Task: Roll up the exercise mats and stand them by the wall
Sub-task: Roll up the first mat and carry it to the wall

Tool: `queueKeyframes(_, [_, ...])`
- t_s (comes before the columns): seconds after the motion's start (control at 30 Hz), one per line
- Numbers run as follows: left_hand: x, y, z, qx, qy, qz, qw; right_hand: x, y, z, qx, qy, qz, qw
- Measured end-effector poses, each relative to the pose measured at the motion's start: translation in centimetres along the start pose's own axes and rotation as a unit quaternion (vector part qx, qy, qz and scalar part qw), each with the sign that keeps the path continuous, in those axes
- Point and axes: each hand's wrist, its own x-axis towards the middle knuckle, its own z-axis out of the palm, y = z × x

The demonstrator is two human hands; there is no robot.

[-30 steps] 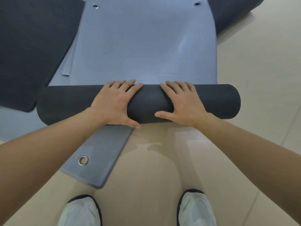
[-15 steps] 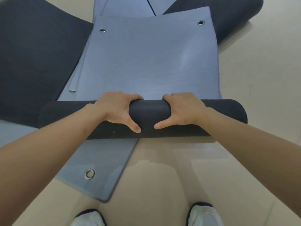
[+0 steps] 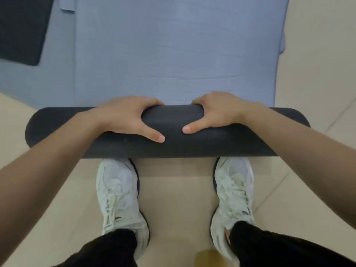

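Axis: we see the mat roll (image 3: 173,122) lying with its long axis left to right.
Grip: our left hand (image 3: 123,116) and right hand (image 3: 223,112) clamp curled fingers over it.

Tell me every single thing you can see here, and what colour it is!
mat roll: one, dark grey, lying across the middle, just ahead of the shoes
flat part of the mat: one, blue-grey, stretching away from the roll
lower mat: at least one, blue-grey, showing to the left of the flat part
dark mat: one, near black, top left corner
floor: beige tiles, all round
blurred thing: one, yellow-brown, bottom edge; too blurred to name
left shoe and right shoe: two, white, on the floor
trouser legs: two, black, bottom
left hand: one, gripping the roll left of middle
right hand: one, gripping the roll right of middle
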Motion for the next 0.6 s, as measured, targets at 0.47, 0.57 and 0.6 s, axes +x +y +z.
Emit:
queueKeyframes(0.47, [-0.9,1.2,10.7,0.208,0.461,0.010,0.863,-0.4,0.1,0.1,0.019,0.015,0.058,0.998])
queueKeyframes(0.57, [0.0,1.4,9.0,0.205,0.447,-0.004,0.871,-1.1,0.1,0.3,-0.011,0.091,0.073,0.993])
queueKeyframes(0.6, [0.3,1.5,8.4,0.203,0.439,-0.010,0.875,-1.4,-0.1,0.7,-0.037,0.132,0.070,0.988])
